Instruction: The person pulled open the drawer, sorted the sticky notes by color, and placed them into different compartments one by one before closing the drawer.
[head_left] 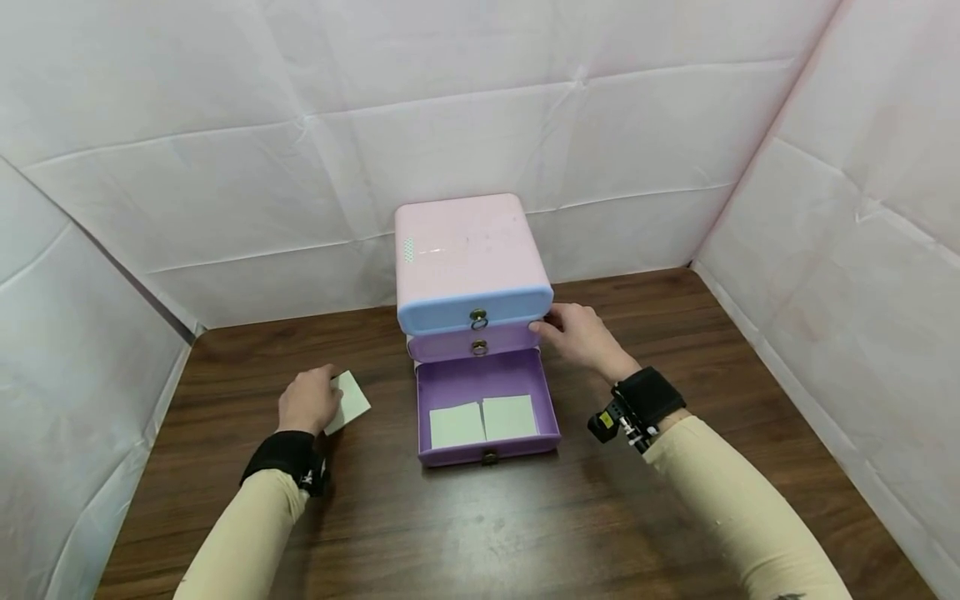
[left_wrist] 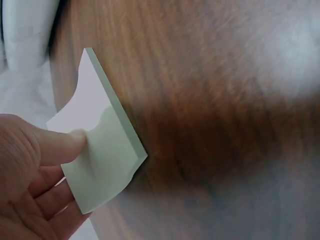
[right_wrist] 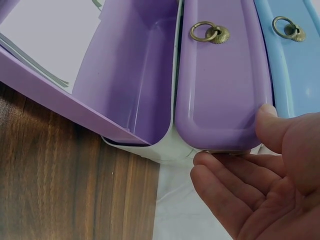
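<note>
A small pink drawer chest (head_left: 465, 250) stands at the back middle of the wooden table (head_left: 525, 533). Its top drawer (head_left: 474, 310) is blue, its middle drawer (head_left: 474, 342) purple; both are closed. The bottom purple drawer (head_left: 487, 407) is pulled out and holds two pale paper pads (head_left: 483, 421). My left hand (head_left: 309, 400) pinches a pale green pad of paper (left_wrist: 102, 145) between thumb and fingers, left of the chest. My right hand (head_left: 577, 333) rests against the chest's right side, thumb on the middle drawer's front corner (right_wrist: 250, 135), fingers straight along the side.
White padded walls (head_left: 225, 183) close in the table at the back, left and right. Brass ring pulls (right_wrist: 210, 33) sit on each drawer front. Black wrist straps are on both arms.
</note>
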